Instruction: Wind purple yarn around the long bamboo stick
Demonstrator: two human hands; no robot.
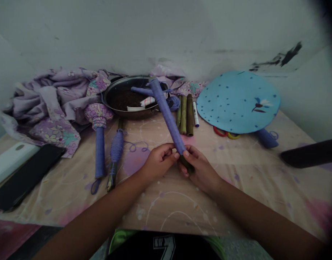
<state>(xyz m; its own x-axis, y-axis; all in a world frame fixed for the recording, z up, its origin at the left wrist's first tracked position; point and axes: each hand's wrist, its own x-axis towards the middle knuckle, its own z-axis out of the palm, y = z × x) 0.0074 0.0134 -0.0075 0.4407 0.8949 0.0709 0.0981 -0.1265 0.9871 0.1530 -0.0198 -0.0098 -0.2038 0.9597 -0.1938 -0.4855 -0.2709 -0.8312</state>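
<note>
Between my hands is a stick wrapped in purple yarn (168, 117), tilted with its top leaning away to the left. Its lower end shows bare dark green, like a plant stalk. My left hand (162, 159) pinches it near the wrap's lower edge, thumb and fingers closed. My right hand (198, 164) grips the bottom end, with the thumb on the wrap and the fingers curled behind. To the left lie a stick wound with loose purple yarn (116, 148) and a purple-wrapped handle (100, 151) topped with gathered flowered cloth.
Behind are a round pan (133, 115) with dark contents, a purple yarn ball (174, 103), several green-brown stalks (183, 117) and a marker (195, 113). A blue dotted fan (236, 104) lies right, near a dark object (312, 153). Bunched cloth (54, 101) and a black phone-like slab (27, 177) lie left.
</note>
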